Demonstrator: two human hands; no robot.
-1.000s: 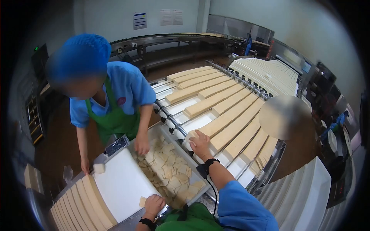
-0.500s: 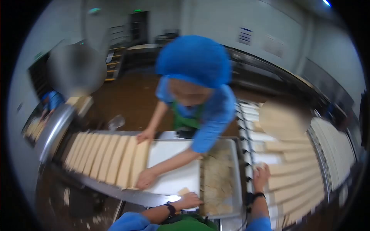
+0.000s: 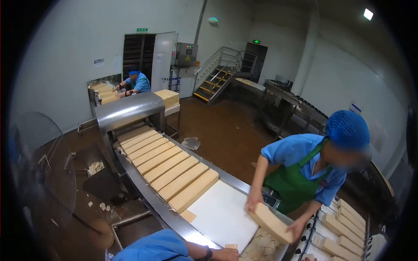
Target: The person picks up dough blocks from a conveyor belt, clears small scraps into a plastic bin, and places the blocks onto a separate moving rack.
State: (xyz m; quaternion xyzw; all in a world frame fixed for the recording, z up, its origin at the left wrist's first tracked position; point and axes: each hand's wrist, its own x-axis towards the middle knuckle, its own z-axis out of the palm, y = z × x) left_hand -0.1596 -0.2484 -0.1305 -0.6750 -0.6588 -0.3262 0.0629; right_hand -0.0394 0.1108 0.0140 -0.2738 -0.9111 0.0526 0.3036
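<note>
My left hand (image 3: 227, 254) lies at the near edge of the white conveyor belt (image 3: 224, 213), fingers stretched out and partly cut off by the frame. A small pale square piece (image 3: 231, 246) lies against it. Only a sliver of my right hand (image 3: 310, 259) shows at the bottom edge, beside the right-hand conveyor; its grip is hidden. Opposite me, a co-worker in a blue hair net holds a long pale block (image 3: 272, 222) in both hands, above a tray of thin broken scraps (image 3: 263, 244).
Several long pale blocks (image 3: 167, 164) lie side by side on the belt, leading from a metal tunnel housing (image 3: 130, 108). More blocks (image 3: 337, 226) are on the right conveyor. A fan (image 3: 41, 169) stands at left. Another person works at the far left table. Stairs (image 3: 215, 82) are behind.
My view has swung left, pushing my right hand almost out of frame. The co-worker has moved from pressing blocks on the belt to carrying one lifted block toward the right conveyor.
</note>
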